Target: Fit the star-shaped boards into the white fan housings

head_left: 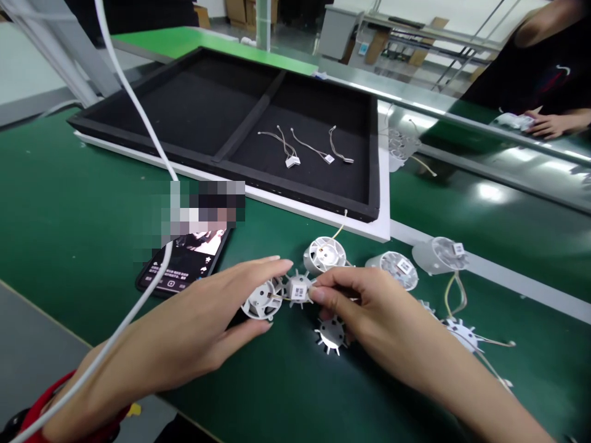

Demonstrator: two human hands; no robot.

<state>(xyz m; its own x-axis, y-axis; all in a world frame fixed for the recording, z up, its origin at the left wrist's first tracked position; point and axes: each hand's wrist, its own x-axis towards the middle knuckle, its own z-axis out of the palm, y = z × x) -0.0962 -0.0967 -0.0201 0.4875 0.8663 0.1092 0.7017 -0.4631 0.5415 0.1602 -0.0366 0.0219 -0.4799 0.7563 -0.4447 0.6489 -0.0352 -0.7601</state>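
My left hand [212, 311] is closed around a white round plastic housing [262, 300], thumb below and fingers above. My right hand [378, 307] pinches the edge of a small white square piece with a printed code label [298, 291], just right of that housing. Behind this square piece, thin white spokes stick out. A spoked disc with a shiny face [331, 335] lies below my right fingertips. Beyond my hands stands another white round housing [324, 254] with a thin wire at its top.
Two more labelled housings [399, 269] [441, 255] and wired spoked discs [464, 335] lie to the right. A phone [184, 267] lies left. A black divided tray [184, 98] holds several cables [318, 149]. A white cable [138, 114] hangs in front. A co-worker's hand [549, 125] holds a white part.
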